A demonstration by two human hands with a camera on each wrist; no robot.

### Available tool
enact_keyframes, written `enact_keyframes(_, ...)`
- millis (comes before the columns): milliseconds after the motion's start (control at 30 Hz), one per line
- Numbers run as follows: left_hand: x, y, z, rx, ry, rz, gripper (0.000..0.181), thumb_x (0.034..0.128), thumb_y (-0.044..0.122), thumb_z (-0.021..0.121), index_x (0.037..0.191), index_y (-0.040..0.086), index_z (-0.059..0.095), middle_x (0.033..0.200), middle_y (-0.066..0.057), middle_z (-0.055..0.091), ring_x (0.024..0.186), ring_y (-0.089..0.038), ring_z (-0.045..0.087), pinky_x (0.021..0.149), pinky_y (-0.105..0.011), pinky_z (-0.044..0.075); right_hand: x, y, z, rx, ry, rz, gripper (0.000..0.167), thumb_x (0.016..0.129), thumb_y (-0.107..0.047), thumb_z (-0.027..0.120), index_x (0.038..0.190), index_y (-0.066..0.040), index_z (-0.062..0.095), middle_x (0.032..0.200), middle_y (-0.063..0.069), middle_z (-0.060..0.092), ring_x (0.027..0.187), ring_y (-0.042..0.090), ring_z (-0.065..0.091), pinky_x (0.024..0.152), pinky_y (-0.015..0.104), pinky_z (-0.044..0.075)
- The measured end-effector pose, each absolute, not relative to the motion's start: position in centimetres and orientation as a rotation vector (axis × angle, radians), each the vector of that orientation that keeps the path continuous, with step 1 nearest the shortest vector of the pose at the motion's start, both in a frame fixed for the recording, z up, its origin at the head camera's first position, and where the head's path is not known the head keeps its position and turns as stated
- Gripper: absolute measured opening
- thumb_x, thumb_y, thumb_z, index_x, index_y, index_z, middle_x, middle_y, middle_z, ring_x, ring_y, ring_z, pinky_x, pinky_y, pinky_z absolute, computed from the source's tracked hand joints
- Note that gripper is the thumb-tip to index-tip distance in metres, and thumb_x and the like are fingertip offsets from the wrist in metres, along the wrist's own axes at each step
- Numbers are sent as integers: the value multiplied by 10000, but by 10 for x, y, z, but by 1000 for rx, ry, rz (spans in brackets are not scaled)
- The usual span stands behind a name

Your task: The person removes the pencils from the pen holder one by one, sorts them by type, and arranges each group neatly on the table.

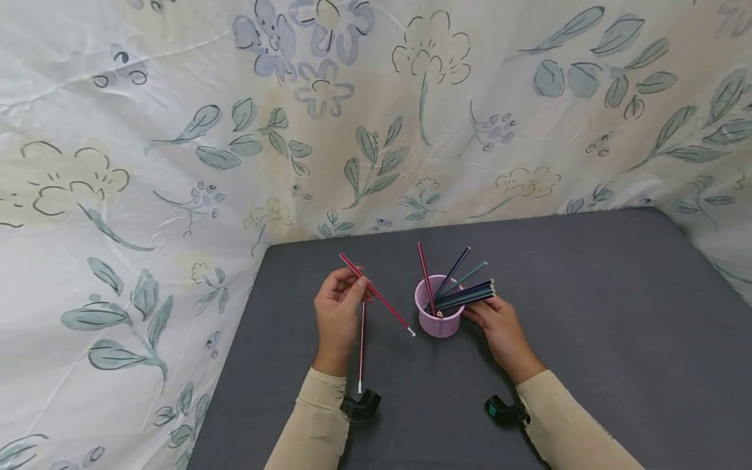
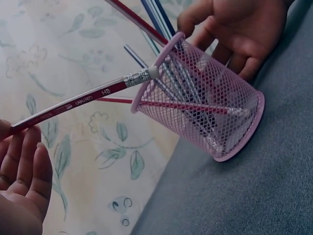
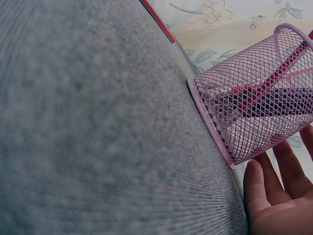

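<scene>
In the head view my left hand [image 1: 341, 313] pinches a red pencil [image 1: 382, 298] between thumb and fingers. Its eraser end points down towards a pink mesh pencil cup [image 1: 439, 328], which stands upright; HB is printed on the pencil [image 2: 73, 104] in the left wrist view. Beside the cup's right side is my right hand [image 1: 499, 329], its fingers [image 3: 283, 166] loosely extended against or very near the mesh. Several dark pencils [image 1: 467, 295], a teal one [image 1: 472, 271] and red ones [image 1: 424, 271] lean inside the cup.
Another red pencil [image 1: 361, 346] lies on the dark grey table [image 1: 617, 313], next to my left wrist and partly hidden by that hand. A floral curtain [image 1: 329, 150] hangs along the table's back and left edges. Each wrist wears a black device [image 1: 361, 405].
</scene>
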State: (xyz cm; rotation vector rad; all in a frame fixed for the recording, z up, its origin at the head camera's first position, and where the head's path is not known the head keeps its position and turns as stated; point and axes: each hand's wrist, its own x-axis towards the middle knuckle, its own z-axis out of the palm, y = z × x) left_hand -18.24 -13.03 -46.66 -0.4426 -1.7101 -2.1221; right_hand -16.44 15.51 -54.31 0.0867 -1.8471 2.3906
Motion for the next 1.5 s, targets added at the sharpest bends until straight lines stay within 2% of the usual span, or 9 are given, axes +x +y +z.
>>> enact_keyframes(400, -185, -133, -472, -348, -1752, -2196, 206, 1026, -10, 716, 1121, -167, 622, 931, -158, 691, 778, -199, 700, 677, -319, 607, -166, 156, -542, 89, -1854, 2392, 395, 1136, -62, 568, 1420, 214, 561, 1261, 2, 712, 1124, 128, 698, 946, 308, 578)
enact_keyframes(667, -185, -137, -473, -273, -1783, -2257, 184, 1015, -27, 718, 1119, -153, 633, 883, -128, 695, 721, -182, 684, 653, -315, 609, -166, 155, -540, 85, -1888, 2383, 395, 1137, -75, 571, 1422, 199, 573, 1338, 158, 662, 1129, 131, 696, 951, 311, 576)
enact_keyframes(800, -185, -141, -474, -216, -1817, -2283, 191, 1013, -33, 715, 1130, -158, 630, 862, -124, 689, 686, -177, 669, 640, -310, 606, -166, 155, -540, 95, -1892, 2380, 390, 1139, -74, 566, 1412, 204, 576, 1331, 151, 659, 1134, 132, 692, 955, 310, 574)
enact_keyframes(933, -184, -146, -476, -173, -1864, -2283, 169, 1012, -29, 716, 1127, -134, 652, 859, -127, 682, 668, -185, 659, 630, -315, 602, -167, 155, -539, 97, -1890, 2381, 393, 1141, -73, 561, 1404, 219, 569, 1312, 118, 665, 1140, 135, 689, 963, 318, 572)
enact_keyframes(1133, -184, -153, -480, -128, -1934, -2271, 169, 1018, -6, 728, 1131, -116, 666, 882, -156, 695, 671, -186, 666, 633, -315, 603, -166, 154, -536, 68, -1908, 2383, 385, 1139, -61, 551, 1395, 227, 568, 1354, 227, 641, 1133, 112, 691, 966, 300, 566)
enact_keyframes(1367, -184, -162, -483, -56, -1995, -2256, 169, 1008, -6, 738, 1121, -116, 677, 897, -213, 687, 654, -184, 661, 613, -313, 600, -167, 154, -534, 52, -1957, 2368, 383, 1146, -79, 543, 1386, 217, 585, 1335, 180, 665, 1136, 99, 688, 979, 288, 556)
enact_keyframes(1500, -184, -169, -486, 8, -2064, -2224, 164, 1005, 21, 761, 1116, -84, 700, 907, -202, 702, 662, -183, 661, 619, -318, 602, -166, 155, -533, 42, -1995, 2358, 405, 1151, -116, 549, 1407, 196, 587, 1388, 229, 645, 1158, 89, 682, 995, 287, 546)
